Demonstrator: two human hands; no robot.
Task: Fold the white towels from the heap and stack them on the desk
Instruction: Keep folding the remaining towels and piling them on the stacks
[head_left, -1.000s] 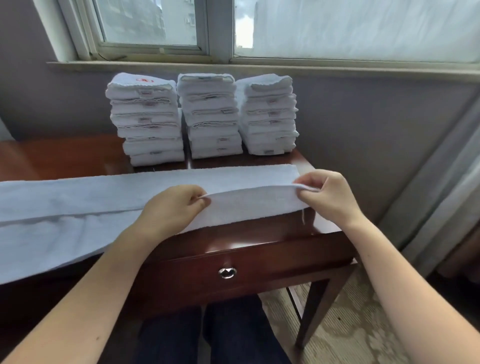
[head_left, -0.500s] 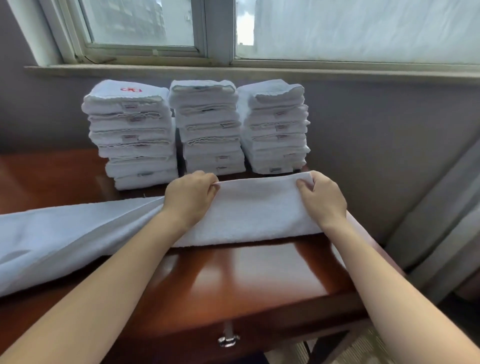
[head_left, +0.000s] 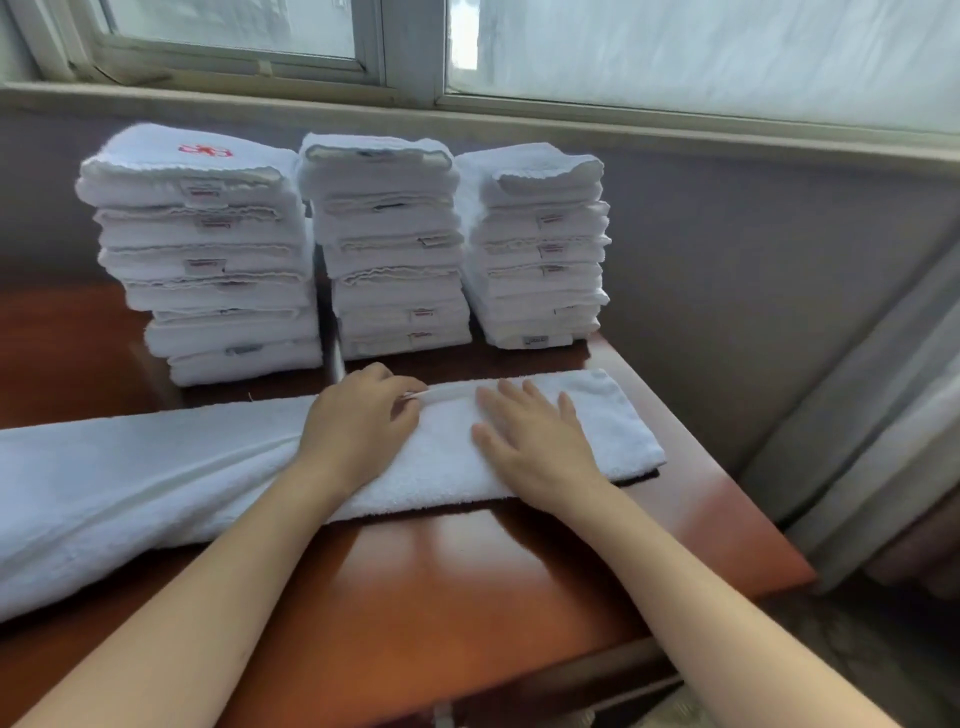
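Hands: my left hand (head_left: 363, 421) pinches the far hem of the towel (head_left: 156, 478) to hold its layers aligned; my right hand (head_left: 530, 441) lies flat, fingers spread, pressing the fold smooth. Towel: under both palms, on the counter (head_left: 467, 571). Three folded stacks (head_left: 384, 249): just beyond my fingertips, leaving folding room.
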